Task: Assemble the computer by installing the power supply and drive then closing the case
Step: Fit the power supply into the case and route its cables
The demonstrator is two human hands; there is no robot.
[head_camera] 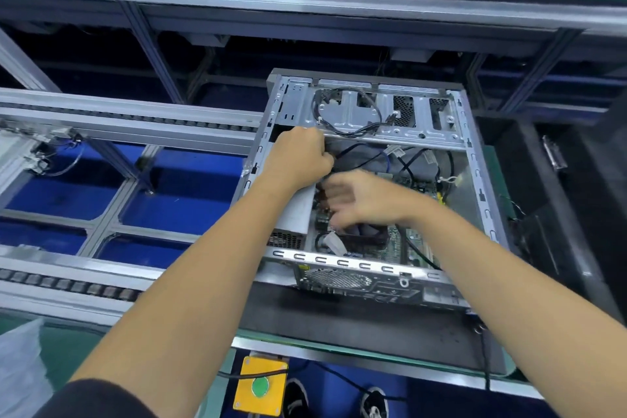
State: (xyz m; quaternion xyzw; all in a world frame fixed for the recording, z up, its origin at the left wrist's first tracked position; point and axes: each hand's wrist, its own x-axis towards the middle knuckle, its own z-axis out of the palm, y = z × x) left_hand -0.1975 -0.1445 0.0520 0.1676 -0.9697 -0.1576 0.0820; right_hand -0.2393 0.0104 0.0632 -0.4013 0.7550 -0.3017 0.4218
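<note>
An open metal computer case (481,180) lies on its side on a black pallet. Both my hands are inside it. My left hand (300,154) is curled near the case's left wall, just below the drive cage (380,112), gripping black cables. My right hand (356,202) reaches in over the motherboard (412,241) with fingers bent down among the wires; it is blurred and what it holds is hidden. A grey power supply (297,217) sits in the left of the case, partly under my left forearm. A black cable loops over the drive cage.
The black pallet (339,312) rests on a roller conveyor (68,285) with an aluminium frame. A yellow box with a green button (260,385) hangs below the front edge. Another black pallet (549,200) lies to the right. A green belt runs across the top.
</note>
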